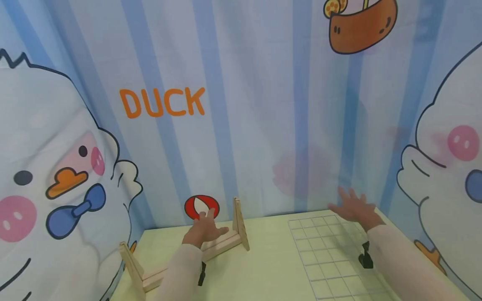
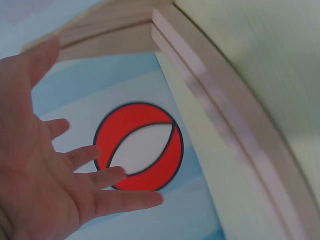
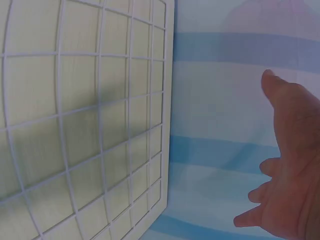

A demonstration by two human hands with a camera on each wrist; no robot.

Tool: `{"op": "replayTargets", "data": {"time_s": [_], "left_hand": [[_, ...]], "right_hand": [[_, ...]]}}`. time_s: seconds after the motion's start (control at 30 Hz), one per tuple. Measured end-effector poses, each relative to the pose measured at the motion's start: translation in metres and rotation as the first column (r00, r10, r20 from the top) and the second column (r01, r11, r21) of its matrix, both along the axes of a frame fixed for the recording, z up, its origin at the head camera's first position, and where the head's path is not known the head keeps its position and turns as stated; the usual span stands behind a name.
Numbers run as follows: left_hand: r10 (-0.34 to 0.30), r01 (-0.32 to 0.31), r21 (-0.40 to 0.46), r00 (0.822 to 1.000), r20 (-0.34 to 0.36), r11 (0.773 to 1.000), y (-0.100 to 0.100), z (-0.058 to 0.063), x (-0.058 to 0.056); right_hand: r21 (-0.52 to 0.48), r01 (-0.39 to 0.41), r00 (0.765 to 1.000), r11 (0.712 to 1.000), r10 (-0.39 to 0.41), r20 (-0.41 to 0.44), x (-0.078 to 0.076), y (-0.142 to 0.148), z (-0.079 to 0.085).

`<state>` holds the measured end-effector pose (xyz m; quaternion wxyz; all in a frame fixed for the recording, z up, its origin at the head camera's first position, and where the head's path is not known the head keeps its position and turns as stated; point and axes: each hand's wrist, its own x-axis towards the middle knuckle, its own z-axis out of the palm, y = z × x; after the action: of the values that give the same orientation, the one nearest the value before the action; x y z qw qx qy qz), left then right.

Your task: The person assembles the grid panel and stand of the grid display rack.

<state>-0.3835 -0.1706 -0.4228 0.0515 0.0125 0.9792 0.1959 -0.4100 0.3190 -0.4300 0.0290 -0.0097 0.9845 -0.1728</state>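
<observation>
Left hand (image 1: 203,231) and right hand (image 1: 355,207) are both held out, fingers spread wide and gripping nothing. Pale sleeves (image 1: 403,259) run up to them from the bottom of the head view, and a small black fitting (image 1: 366,256) shows just left of the sleeve at lower right.

At lower left to centre lies a wooden stand (image 1: 226,246): two slanting uprights joined by a pair of long rails. The left hand is over the rails, near the upright at lower centre; whether it touches the wood cannot be told. At lower right, a white wire grid (image 1: 331,248) lies flat on the pale yellow table (image 1: 267,267). The right hand is above the grid's far right corner, and its own wrist view shows it apart from the wires.

Beyond the table's far edge hangs a blue-and-white striped curtain (image 1: 260,104). Printed on it are a red-and-white ball (image 1: 191,207) just behind the left hand, white ducks (image 1: 41,138) at the left and right edges, orange letters reading DUCK (image 1: 167,109) at upper left, and a brown shape (image 1: 363,31) at upper right.
</observation>
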Motion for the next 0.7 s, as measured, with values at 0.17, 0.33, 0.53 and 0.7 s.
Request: {"op": "replayTargets", "data": {"time_s": [0.17, 0.33, 0.53, 0.7], "left_hand": [[0.008, -0.012, 0.059, 0.997, 0.073, 0.998, 0.018, -0.011, 0.006], [-0.009, 0.005, 0.029, 0.989, 0.147, 1.000, 0.043, -0.020, 0.016], [-0.059, 0.035, 0.110, 0.973, 0.221, 0.993, 0.076, -0.037, 0.025], [-0.100, 0.076, 0.116, 0.972, 0.214, 0.990, 0.105, -0.057, 0.027]], "right_hand": [[-0.002, 0.015, 0.999, 1.000, -0.014, 0.032, 0.004, 0.019, -0.009], [0.054, -0.020, 1.000, 0.998, 0.020, -0.002, 0.006, 0.039, -0.019], [0.085, -0.001, 1.000, 0.996, -0.001, 0.027, 0.014, 0.064, -0.041], [0.083, 0.018, 0.997, 0.996, -0.024, 0.076, 0.024, 0.080, -0.063]]}}
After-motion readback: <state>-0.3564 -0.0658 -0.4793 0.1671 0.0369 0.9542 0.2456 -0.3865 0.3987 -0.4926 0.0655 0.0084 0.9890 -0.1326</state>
